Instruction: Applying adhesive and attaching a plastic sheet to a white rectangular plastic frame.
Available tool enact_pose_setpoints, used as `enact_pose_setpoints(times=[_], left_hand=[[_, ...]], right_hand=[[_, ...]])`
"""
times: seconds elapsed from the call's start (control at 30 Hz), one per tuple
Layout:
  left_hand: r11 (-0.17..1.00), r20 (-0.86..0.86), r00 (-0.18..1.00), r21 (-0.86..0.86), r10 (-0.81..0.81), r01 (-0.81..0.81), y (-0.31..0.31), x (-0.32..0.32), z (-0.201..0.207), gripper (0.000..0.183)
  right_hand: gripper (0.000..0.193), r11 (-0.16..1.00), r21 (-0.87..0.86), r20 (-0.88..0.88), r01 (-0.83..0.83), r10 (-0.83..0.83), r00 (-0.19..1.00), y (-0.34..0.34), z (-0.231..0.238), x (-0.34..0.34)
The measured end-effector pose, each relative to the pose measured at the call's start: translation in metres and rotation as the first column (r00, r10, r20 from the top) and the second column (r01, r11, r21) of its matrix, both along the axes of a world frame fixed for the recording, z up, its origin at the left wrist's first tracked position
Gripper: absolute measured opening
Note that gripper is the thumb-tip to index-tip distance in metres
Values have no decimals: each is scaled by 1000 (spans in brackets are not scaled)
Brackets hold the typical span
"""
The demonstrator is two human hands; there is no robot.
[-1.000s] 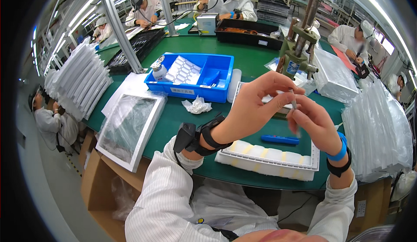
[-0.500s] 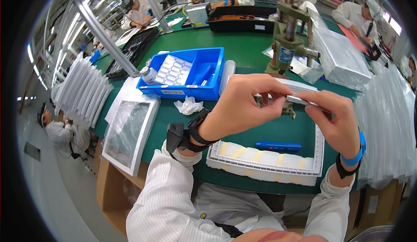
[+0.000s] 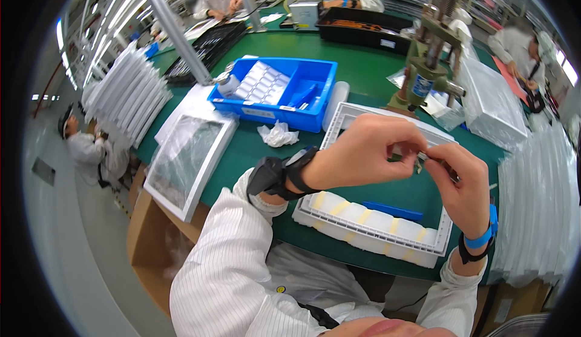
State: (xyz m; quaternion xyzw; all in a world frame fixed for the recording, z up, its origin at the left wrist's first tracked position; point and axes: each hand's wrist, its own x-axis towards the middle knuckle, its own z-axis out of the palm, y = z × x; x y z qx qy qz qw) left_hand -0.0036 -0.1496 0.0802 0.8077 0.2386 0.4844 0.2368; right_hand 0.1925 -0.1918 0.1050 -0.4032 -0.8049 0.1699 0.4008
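Observation:
My left hand and my right hand are raised above a white rectangular frame, fingertips pinched close together. Whatever sits between the fingers is too small and too covered to make out. On the green table beneath them lies the frame, its near side set against white foam padding banded with pale yellow strips. A blue pen-like tool rests inside the frame, along that near side. My left hand and forearm hide part of the frame's left side.
A blue divided bin with a white bottle and a sheet of white pieces stands beyond crumpled tissue. A green press rises behind the frame. Another white frame lies left. Wrapped stacks line the right. Co-workers sit around.
The view has shifted, so the bench appears further right and the frame's far left corner shows. My fingertips remain pinched together; the thin silvery strip seen between them before is now hardly visible.

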Motion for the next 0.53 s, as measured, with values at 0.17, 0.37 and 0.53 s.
enact_pose_setpoints(times=[0.17, 0.37, 0.53], left_hand=[[996, 22, 997, 39, -77, 76, 1, 1, -4, 14], [987, -36, 996, 133, -81, 85, 3, -1, -6, 11], [982, -140, 979, 94, -151, 165, 5, -5, -5, 11]], right_hand=[[8, 998, -36, 26, 51, -50, 998, -7, 7, -5], [7, 999, 17, 53, 47, -48, 997, -6, 0, -10], [7, 999, 6, 100, -31, 31, 995, -4, 1, -6]])
